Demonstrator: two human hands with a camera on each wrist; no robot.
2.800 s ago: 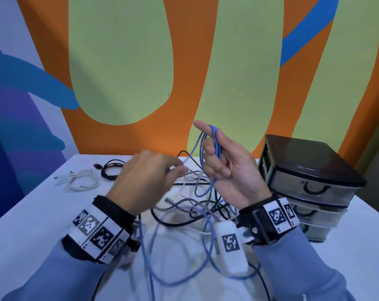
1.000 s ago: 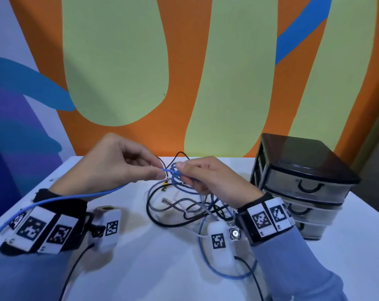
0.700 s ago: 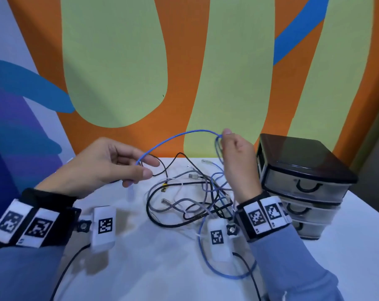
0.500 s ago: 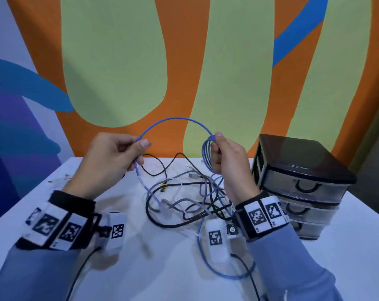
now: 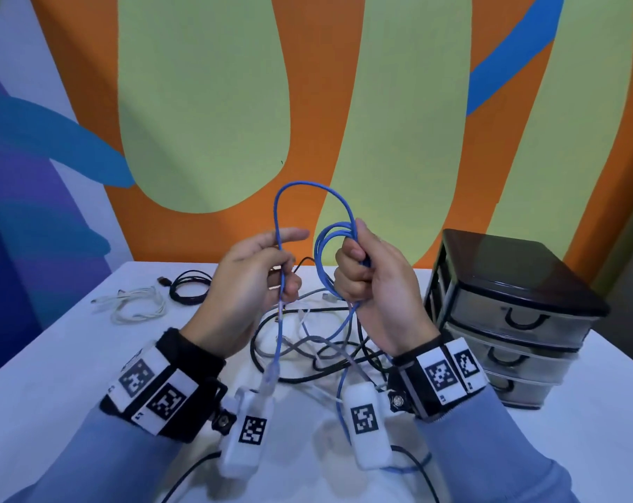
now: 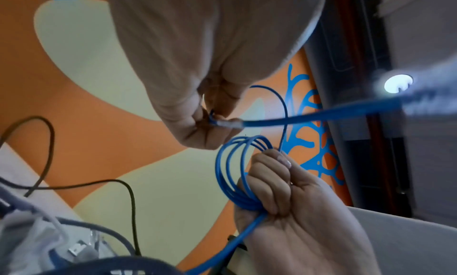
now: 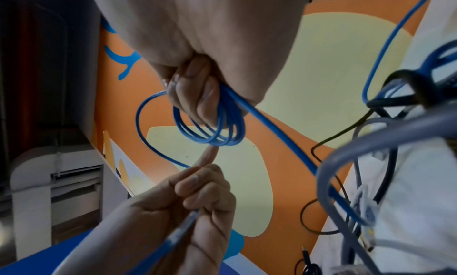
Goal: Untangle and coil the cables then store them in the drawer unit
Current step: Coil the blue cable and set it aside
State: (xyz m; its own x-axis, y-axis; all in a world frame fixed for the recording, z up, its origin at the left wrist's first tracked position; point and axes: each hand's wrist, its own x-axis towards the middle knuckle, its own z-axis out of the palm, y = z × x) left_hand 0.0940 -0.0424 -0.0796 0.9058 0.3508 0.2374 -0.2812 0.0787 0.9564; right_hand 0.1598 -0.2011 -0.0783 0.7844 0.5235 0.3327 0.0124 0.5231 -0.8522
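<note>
Since half a second ago my two hands have drawn closer together and the big blue arc between them has narrowed into a tall loop. Far left on the white table I count one coiled white cable, then one coiled black cable. My left hand is raised, forefinger straight, the other fingers curled round the free end of the blue cable. A grey-and-black cable tangle lies below. My right hand is clenched on the blue coil; the left wrist view shows about four turns, which the head view blurs together. One black drawer unit with three closed drawers stands at the right.
</note>
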